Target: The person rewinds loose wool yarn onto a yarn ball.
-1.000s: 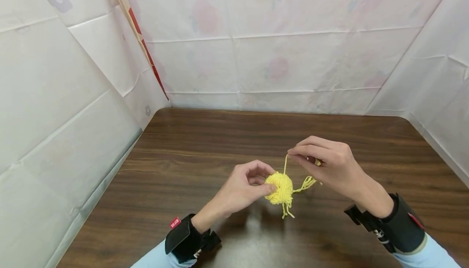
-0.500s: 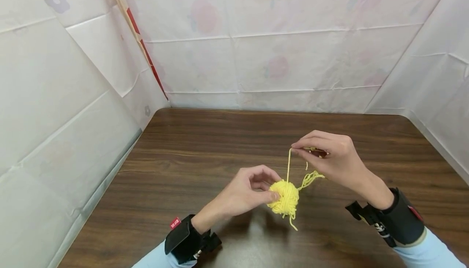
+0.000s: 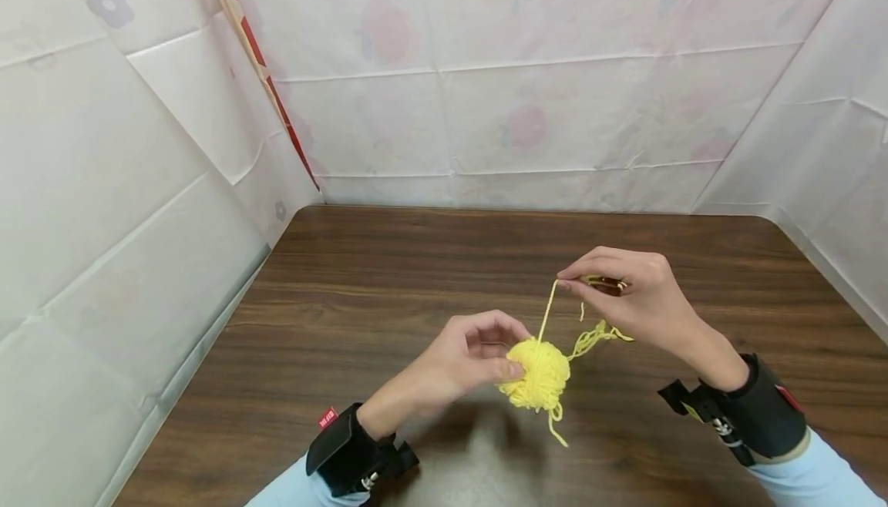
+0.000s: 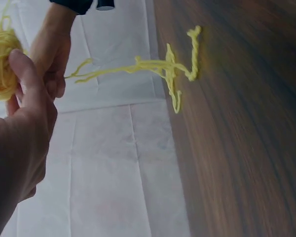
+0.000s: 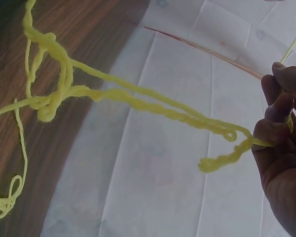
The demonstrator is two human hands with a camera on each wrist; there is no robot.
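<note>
Pinching a taut strand [image 3: 546, 308] above the ball, right hand [image 3: 634, 299] also grips a dark hook, partly hidden. Left hand [image 3: 463, 359] clasps the yellow yarn ball [image 3: 539, 372] at its left side, over the wooden table [image 3: 388, 276]. Red tag [image 3: 327, 418] on left wrist strap: lettering unreadable. Since half a second ago, ball and hands barely shifted; loose tail hangs lower.

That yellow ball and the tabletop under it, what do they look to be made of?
The yellow ball, gripped by the left hand, looks like soft fuzzy yarn, maybe wool or acrylic: wound strands with loose frayed ends, matte. The tabletop looks like dark wood or wood-look laminate: streaky grain with a slight sheen.
</note>
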